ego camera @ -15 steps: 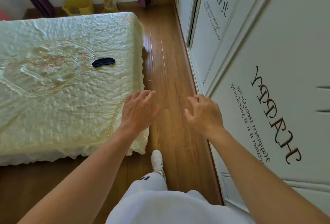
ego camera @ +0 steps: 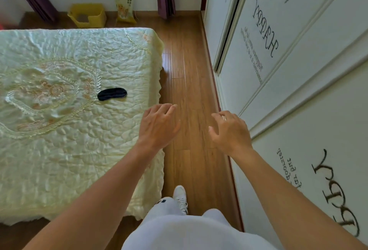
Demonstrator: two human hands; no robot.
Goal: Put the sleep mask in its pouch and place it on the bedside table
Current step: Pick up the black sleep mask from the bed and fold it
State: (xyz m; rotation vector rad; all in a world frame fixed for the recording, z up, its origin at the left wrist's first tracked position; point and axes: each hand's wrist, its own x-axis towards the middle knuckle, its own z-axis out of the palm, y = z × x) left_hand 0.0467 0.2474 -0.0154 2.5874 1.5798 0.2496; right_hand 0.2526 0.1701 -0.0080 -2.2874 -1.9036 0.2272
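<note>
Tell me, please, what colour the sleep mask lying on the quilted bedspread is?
The soft oval sleep mask is plain black, clearest in the head view against the pale yellow bedspread.

bed (ego camera: 59,160): quilted cream cover | on it: black sleep mask (ego camera: 112,94), lying flat

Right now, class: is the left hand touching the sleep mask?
Apart. The head view shows bedspread between the left hand and sleep mask.
</note>
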